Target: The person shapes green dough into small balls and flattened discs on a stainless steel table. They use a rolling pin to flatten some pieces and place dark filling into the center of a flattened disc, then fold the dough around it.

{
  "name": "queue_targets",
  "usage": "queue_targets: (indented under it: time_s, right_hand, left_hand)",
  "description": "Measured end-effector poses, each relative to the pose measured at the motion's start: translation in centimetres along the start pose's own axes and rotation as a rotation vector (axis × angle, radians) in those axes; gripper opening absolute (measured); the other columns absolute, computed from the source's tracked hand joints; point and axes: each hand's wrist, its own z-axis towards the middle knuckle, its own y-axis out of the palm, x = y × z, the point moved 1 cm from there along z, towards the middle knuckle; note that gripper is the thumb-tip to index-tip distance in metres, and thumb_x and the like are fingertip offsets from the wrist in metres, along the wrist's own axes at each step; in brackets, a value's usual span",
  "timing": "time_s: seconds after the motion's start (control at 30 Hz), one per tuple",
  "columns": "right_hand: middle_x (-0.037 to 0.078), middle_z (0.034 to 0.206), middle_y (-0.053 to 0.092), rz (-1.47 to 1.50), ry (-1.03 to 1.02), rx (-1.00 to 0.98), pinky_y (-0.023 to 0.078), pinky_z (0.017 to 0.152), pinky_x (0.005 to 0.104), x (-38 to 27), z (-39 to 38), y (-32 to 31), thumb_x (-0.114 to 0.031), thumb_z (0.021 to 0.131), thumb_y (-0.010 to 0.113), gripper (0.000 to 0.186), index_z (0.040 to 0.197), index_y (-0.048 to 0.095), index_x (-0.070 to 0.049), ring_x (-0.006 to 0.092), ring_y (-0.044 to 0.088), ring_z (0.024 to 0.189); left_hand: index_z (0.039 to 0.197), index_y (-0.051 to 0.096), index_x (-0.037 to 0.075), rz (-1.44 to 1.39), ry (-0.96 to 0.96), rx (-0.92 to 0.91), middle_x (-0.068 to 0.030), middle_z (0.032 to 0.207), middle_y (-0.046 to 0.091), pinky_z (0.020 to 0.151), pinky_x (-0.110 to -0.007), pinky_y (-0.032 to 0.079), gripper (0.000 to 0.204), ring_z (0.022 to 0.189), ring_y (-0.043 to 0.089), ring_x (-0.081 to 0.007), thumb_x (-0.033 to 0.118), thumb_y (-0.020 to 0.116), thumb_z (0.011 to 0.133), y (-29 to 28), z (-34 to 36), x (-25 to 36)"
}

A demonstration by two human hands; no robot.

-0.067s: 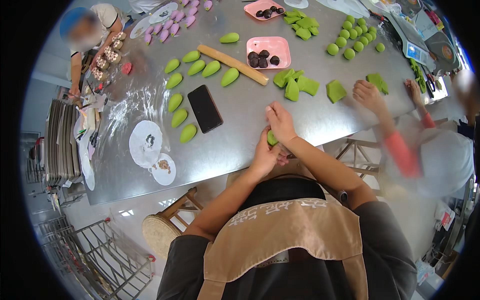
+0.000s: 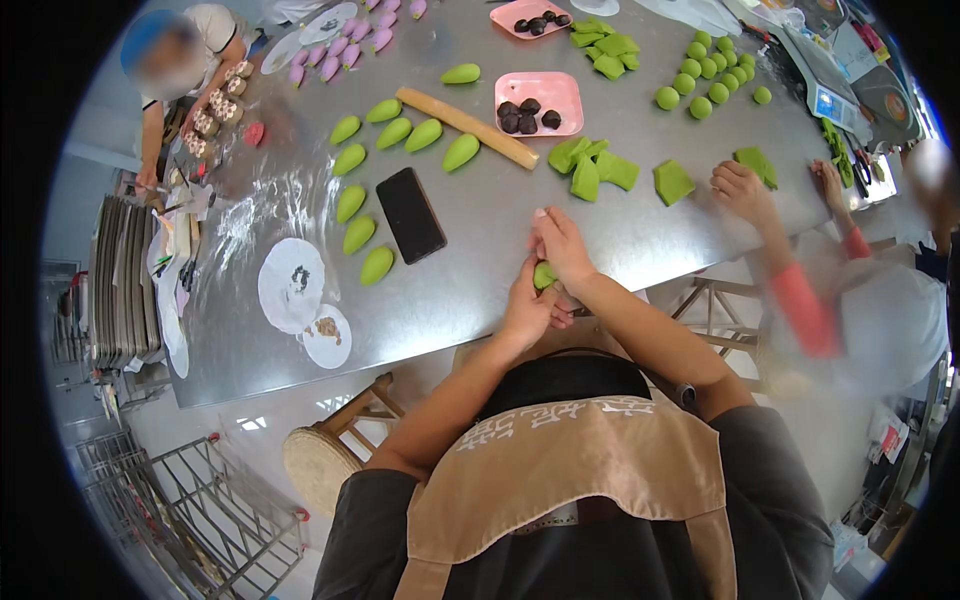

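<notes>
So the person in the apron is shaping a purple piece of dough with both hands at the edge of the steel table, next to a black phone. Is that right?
Not quite: the piece of dough is green, not purple, as the head view shows. Purple pieces lie only at the far end of the table. The rest stands: the left hand and the right hand work it together at the edge of the steel table, beside the black phone.

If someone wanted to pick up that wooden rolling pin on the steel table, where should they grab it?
Probably the rolling pin at its bare middle, from above: it lies flat and slantwise, with green dough pieces close along one side and a pink tray near the other.
</notes>
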Motion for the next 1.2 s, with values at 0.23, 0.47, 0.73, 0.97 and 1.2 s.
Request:
queue_targets:
  time_s: [0.23, 0.47, 0.73, 0.97, 1.2]
  right_hand:
    - [0.021, 0.083, 0.064, -0.646, -0.474, 0.173, 0.049, 0.067, 0.0516, -0.5, -0.3, 0.9, -0.024, 0.097, 0.051, 0.017, 0.097, 0.055, -0.007, 0.0445, 0.061, 0.078]
    - [-0.002, 0.082, 0.057, 0.224, -0.259, 0.278, 0.038, 0.056, 0.0211, -5.9, 1.1, -2.2, -0.023, 0.101, 0.051, 0.017, 0.094, 0.055, -0.008, 0.0037, 0.044, 0.066]
    - [0.007, 0.087, 0.059, -0.481, -0.687, 0.253, 0.048, 0.068, 0.034, -9.1, 6.3, -2.1, -0.009, 0.09, 0.058, 0.005, 0.093, 0.057, -0.004, 0.0187, 0.057, 0.078]
    - [0.006, 0.103, 0.062, -1.464, -0.832, -0.019, 0.051, 0.082, 0.0377, -9.0, 12.4, 3.4, -0.013, 0.085, 0.061, 0.023, 0.106, 0.06, -0.007, 0.0236, 0.06, 0.1]
    - [0.01, 0.103, 0.064, -1.583, -0.706, -0.006, 0.053, 0.077, 0.0392, -7.9, 12.7, 3.9, -0.014, 0.084, 0.062, 0.028, 0.11, 0.059, -0.005, 0.0281, 0.063, 0.096]
  left_hand:
    - [0.132, 0.049, 0.0, 0.641, 0.091, 0.041, -0.0137, 0.078, 0.067, 0.06, -0.039, 0.053, 0.046, 0.064, 0.066, -0.0253, 0.008, 0.057, 0.088, -2.8, 0.0, 3.1]
    - [0.142, 0.046, 0.011, 1.094, 0.789, 0.385, -0.0235, 0.147, 0.038, 0.11, -0.056, 0.026, 0.053, 0.135, 0.034, -0.0459, 0.026, 0.059, 0.092, -1.1, 2.9, 3.9]
    - [0.133, 0.056, 0.012, 1.359, 0.748, 0.265, -0.0209, 0.147, 0.038, 0.112, -0.058, 0.023, 0.047, 0.14, 0.029, -0.0425, 0.035, 0.059, 0.092, 0.9, 6.3, 1.0]
    - [0.138, 0.051, 0.014, 1.341, 0.666, 0.199, -0.0212, 0.15, 0.037, 0.113, -0.062, 0.02, 0.05, 0.143, 0.026, -0.043, 0.038, 0.054, 0.095, 0.7, 6.9, 1.3]
    - [0.136, 0.052, 0.012, 1.353, 0.635, 0.159, -0.0197, 0.147, 0.039, 0.112, -0.061, 0.02, 0.052, 0.143, 0.024, -0.0416, 0.038, 0.057, 0.092, 0.9, 6.6, 1.9]
